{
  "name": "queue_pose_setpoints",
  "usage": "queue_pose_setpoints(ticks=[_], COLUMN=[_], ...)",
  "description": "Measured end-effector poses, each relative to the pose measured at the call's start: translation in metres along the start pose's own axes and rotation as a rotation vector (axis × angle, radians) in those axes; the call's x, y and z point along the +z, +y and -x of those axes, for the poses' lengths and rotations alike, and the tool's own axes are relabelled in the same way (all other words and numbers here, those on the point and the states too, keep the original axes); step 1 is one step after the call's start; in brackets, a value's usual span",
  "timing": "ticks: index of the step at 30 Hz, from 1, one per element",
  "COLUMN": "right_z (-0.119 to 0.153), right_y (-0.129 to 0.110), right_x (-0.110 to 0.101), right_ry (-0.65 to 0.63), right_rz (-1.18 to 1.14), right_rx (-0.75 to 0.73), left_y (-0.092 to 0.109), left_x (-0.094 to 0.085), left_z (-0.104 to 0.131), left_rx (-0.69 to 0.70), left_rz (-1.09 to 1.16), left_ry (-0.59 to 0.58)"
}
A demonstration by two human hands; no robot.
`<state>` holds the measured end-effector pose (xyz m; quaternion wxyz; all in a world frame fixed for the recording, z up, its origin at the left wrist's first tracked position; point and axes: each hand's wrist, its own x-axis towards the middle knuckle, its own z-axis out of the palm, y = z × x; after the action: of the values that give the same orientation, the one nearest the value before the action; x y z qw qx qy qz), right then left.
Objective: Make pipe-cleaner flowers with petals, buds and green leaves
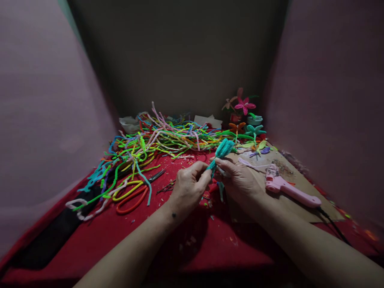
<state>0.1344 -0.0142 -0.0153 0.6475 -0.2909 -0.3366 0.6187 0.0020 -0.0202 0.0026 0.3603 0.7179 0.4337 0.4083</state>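
A teal bundle of bent pipe cleaners is held up over the middle of the red cloth, its looped end pointing up and away. My left hand pinches its lower end between thumb and fingers. Just beside it, my right hand grips the bundle's narrow neck with thumb and forefinger. The two hands almost touch. Below them, a short teal piece shows, partly hidden by my right hand.
Loose coloured pipe cleaners heap across the back. Scissors with red and yellow handles lie left. A pink glue gun rests on brown board at right, its cord trailing rightward. Behind it stand pipe-cleaner flowers.
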Motion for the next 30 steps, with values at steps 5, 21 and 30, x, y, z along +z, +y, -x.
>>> queue_pose_setpoints(ticks=[5,21,30], right_z=[-0.001,-0.001,0.001], right_y=[0.002,0.001,0.005], right_x=[0.0,0.0,-0.002], right_ry=[0.032,-0.029,-0.031], right_rz=[0.001,0.0,0.066], right_rx=[0.038,0.076,0.065], left_y=[0.004,0.01,0.004], left_x=[-0.001,-0.002,0.001], left_z=[-0.002,-0.004,-0.004], left_rx=[-0.083,-0.189,-0.21], left_rz=[0.104,0.331,0.328], left_ry=[-0.079,-0.192,-0.167])
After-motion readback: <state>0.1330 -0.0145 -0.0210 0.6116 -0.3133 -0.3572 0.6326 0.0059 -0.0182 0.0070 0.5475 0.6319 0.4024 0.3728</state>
